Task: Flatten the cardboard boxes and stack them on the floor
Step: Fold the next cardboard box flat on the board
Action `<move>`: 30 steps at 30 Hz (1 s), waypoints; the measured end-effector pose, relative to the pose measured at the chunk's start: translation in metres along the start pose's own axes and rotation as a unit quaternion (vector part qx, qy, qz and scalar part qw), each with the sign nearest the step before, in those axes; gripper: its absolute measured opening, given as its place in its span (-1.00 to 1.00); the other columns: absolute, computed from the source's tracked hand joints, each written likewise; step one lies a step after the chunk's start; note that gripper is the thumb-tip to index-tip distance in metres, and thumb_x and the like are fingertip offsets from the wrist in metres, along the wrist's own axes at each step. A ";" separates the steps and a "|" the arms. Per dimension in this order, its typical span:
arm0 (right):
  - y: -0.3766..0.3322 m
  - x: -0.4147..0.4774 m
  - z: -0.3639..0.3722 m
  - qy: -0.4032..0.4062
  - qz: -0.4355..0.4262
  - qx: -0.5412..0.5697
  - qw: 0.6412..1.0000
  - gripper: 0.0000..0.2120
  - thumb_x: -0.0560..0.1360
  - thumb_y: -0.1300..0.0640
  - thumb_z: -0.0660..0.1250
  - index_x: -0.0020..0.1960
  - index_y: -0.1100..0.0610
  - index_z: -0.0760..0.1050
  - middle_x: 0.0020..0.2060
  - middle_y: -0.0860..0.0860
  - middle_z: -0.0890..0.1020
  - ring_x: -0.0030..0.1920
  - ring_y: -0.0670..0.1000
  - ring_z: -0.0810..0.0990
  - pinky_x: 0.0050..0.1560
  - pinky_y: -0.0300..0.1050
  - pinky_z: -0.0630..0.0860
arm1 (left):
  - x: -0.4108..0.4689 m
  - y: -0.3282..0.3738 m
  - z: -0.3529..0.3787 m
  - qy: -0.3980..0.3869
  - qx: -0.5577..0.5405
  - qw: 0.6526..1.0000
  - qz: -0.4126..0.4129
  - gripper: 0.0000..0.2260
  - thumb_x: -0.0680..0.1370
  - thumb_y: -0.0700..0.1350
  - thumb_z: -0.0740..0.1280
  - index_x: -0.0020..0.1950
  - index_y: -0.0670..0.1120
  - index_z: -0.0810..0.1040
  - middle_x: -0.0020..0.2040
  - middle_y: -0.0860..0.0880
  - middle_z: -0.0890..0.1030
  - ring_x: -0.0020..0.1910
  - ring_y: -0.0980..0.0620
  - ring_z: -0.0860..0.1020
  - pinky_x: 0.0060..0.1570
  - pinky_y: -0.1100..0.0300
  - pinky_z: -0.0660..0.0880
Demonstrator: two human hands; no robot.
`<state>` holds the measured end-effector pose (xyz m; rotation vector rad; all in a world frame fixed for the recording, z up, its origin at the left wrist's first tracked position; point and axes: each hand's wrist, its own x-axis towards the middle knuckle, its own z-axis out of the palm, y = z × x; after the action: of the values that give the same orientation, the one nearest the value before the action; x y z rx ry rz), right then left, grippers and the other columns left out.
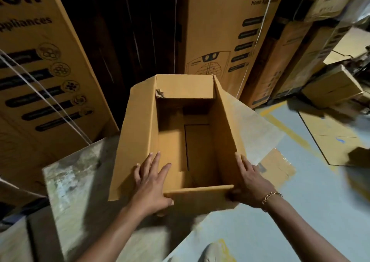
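Several tall cartons (220, 31), grey floor (260, 221).

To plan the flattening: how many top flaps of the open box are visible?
4: left flap, far flap, right flap, and near flap between the left hand and right hand. None appears hidden.

Tall carton (50, 41) with lettering cut off at the left edge; flat cardboard (328, 139) far right, blurred.
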<state>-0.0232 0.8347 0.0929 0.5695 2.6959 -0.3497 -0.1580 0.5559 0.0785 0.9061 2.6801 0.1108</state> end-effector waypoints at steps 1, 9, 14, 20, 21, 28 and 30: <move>-0.003 0.000 0.007 0.030 0.004 0.002 1.000 0.31 0.29 -0.25 0.52 0.50 -0.05 -0.51 0.57 -0.02 -0.16 0.50 0.11 0.12 0.24 -0.05 0.52 | 0.000 0.002 0.004 0.018 0.002 1.000 0.002 -0.05 0.35 0.29 0.45 0.59 0.17 0.00 0.50 0.01 -0.48 0.49 -0.03 -0.47 0.48 -0.20 -0.30; 0.000 -0.002 0.011 0.033 -0.015 -0.029 0.999 0.32 0.33 -0.31 0.44 0.45 0.12 -0.60 0.56 0.01 -0.24 0.49 0.09 0.12 0.24 -0.19 0.51 | 0.054 -0.021 -0.029 0.073 -0.110 0.987 -0.096 -0.13 0.41 0.47 0.21 0.59 0.16 -0.05 0.60 0.06 -0.25 0.56 -0.06 -0.20 0.48 -0.25 -0.08; -0.004 0.002 -0.036 -0.044 -0.064 -0.048 0.996 0.08 0.51 -0.33 0.20 0.31 0.00 -0.73 0.31 -0.07 -0.65 0.51 -0.05 -0.29 0.52 -0.03 -0.02 | 0.144 -0.045 -0.055 0.079 -0.126 0.968 -0.201 -0.12 0.52 0.30 0.28 0.62 0.00 -0.16 0.62 -0.10 -0.09 0.59 -0.15 -0.05 0.48 -0.17 0.01; -0.057 0.153 -0.084 -0.046 -0.109 0.146 0.982 -0.09 0.36 -0.49 0.17 0.57 -0.15 -0.04 0.57 -0.12 -0.01 0.54 -0.02 0.06 0.49 0.06 0.18 | 0.183 -0.037 -0.042 0.104 -0.181 0.950 -0.231 -0.35 0.56 -0.15 0.26 0.59 -0.04 0.02 0.24 -0.22 0.56 0.12 -0.20 0.58 0.08 -0.04 0.56; -0.066 0.192 -0.076 -0.068 -0.095 0.172 0.978 -0.11 0.42 -0.40 0.26 0.58 -0.11 -0.04 0.58 -0.05 0.03 0.54 0.05 0.09 0.48 0.10 0.21 | 0.183 -0.039 -0.040 0.114 -0.174 0.950 -0.235 -0.36 0.55 -0.15 0.26 0.58 -0.03 0.05 0.18 -0.21 0.59 0.06 -0.20 0.60 0.03 -0.04 0.58; -0.104 0.332 -0.046 0.064 -0.038 0.048 0.996 -0.19 0.51 -0.28 0.23 0.57 0.07 -0.03 0.53 0.17 0.08 0.51 0.22 0.09 0.47 0.21 0.11 | 0.184 -0.045 -0.031 0.152 -0.154 0.948 -0.232 -0.35 0.58 -0.07 0.28 0.59 0.03 0.03 0.15 -0.13 0.62 0.00 -0.11 0.62 -0.07 0.05 0.58; -0.102 0.347 -0.068 0.167 -0.053 0.015 0.984 -0.26 0.51 -0.29 0.17 0.53 0.06 0.06 0.50 0.21 0.13 0.50 0.23 0.09 0.50 0.21 -0.02 | 0.185 -0.047 -0.028 0.149 -0.160 0.948 -0.233 -0.35 0.58 -0.04 0.28 0.59 0.06 0.01 0.14 -0.13 0.62 -0.02 -0.11 0.62 -0.07 0.02 0.59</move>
<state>-0.3830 0.8833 0.0338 0.5335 3.0564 -0.3516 -0.3328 0.6311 0.0480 0.1538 2.9442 0.5938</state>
